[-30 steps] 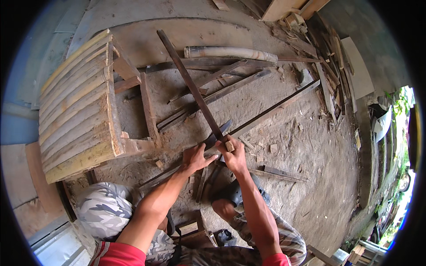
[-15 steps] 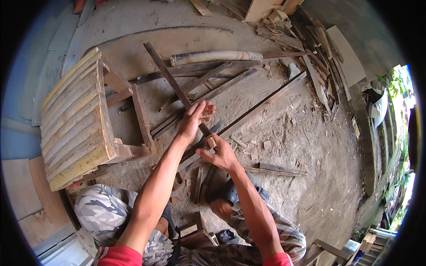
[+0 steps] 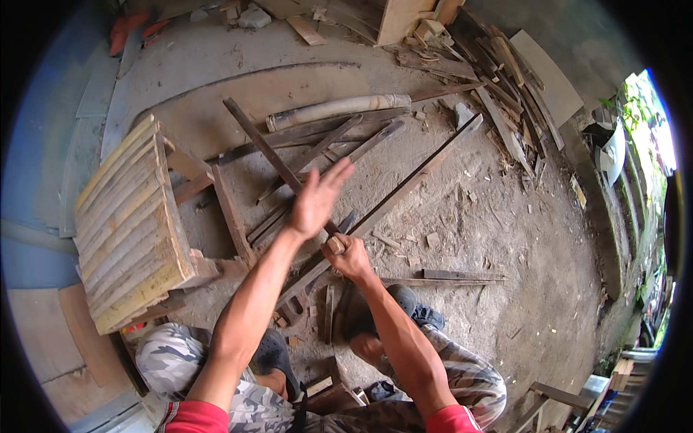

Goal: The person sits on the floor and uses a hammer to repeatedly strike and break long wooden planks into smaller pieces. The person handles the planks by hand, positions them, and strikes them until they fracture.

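Observation:
My left hand [image 3: 312, 206] is open over a long dark wooden strip [image 3: 261, 144], its fingers stretched out toward the upper right and slightly blurred. The strip slants from the upper left down to my right hand [image 3: 352, 257]. That hand is closed around a small piece with a pale wooden end [image 3: 336, 246], at the strip's near end; its full shape is hidden in the fist. A dark, pointed, blade-like piece [image 3: 348, 220] shows just beyond the knuckles. Beneath my hands, a longer squared timber [image 3: 404, 191] crosses the strip diagonally.
To the left stands a slatted wooden piece [image 3: 130, 231] with a frame. A pale pole [image 3: 338, 111] and several timbers lie ahead on the dirt floor. Scrap boards [image 3: 516, 101] are heaped at the far right. Short offcuts [image 3: 462, 275] lie near my right foot.
My left hand has straightened its fingers and shows more of its palm over the strip. My right hand has shifted slightly left and down in view. The whole view has shifted a little.

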The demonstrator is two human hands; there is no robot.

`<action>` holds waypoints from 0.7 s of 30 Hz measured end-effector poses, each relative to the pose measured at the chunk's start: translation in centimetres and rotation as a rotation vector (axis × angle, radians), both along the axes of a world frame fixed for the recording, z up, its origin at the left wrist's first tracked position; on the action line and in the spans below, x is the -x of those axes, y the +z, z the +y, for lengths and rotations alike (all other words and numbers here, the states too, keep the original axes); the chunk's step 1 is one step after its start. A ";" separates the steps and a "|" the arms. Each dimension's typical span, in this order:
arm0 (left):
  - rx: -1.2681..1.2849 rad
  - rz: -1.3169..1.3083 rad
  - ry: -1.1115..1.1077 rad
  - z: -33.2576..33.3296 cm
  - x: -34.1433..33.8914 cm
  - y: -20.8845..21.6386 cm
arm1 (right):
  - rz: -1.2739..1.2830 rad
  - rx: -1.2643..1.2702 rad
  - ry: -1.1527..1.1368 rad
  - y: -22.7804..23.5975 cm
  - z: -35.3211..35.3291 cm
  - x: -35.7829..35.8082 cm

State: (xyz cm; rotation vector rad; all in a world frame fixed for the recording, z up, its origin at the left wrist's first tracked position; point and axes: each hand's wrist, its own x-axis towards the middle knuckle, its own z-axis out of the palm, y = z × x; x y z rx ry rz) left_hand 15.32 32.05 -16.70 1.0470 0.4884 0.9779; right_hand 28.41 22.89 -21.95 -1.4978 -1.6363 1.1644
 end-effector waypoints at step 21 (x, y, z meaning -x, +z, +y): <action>0.048 0.028 0.027 -3.9 -0.2 0.8 | 0.043 0.002 -0.078 0.3 -3.1 0.3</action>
